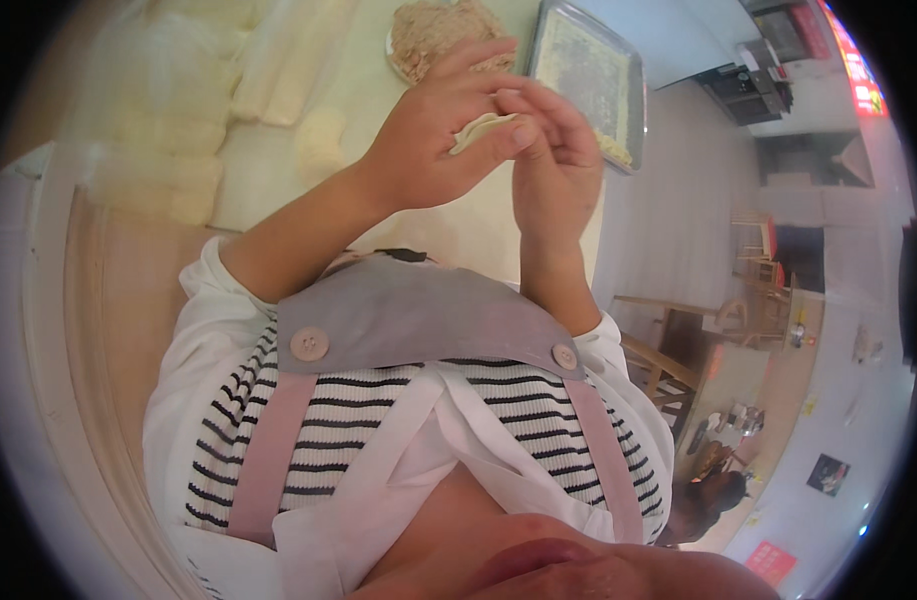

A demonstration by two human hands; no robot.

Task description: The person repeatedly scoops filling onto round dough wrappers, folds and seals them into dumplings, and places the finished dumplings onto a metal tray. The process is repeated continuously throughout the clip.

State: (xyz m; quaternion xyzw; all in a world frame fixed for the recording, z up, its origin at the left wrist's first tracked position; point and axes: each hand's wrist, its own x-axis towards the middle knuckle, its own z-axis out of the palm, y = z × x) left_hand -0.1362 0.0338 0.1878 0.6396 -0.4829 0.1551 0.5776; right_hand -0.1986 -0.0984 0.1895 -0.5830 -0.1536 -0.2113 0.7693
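Observation:
A pale, pleated dumpling (482,132) is held between my two hands above the work table (458,236). My left hand (436,142) cups it, with the thumb lying along its near side. The fingers of my right hand (559,150) meet its right end, where they partly hide it. Just beyond my left fingers sits a white dish (390,51) heaped with minced filling (439,28). Past my right hand lies a shallow metal tray (640,97) with a pale powdery coating. Left of my left wrist is a small pale stack, apparently dough wrappers (320,142).
Several plastic-wrapped bundles of pale dough or wrappers (177,127) cover the table's left side. Off to the right are wooden chairs (664,360) and another table (717,397) bearing small items. A person (702,506) is at the lower right. A wooden panel (139,300) stands to my left.

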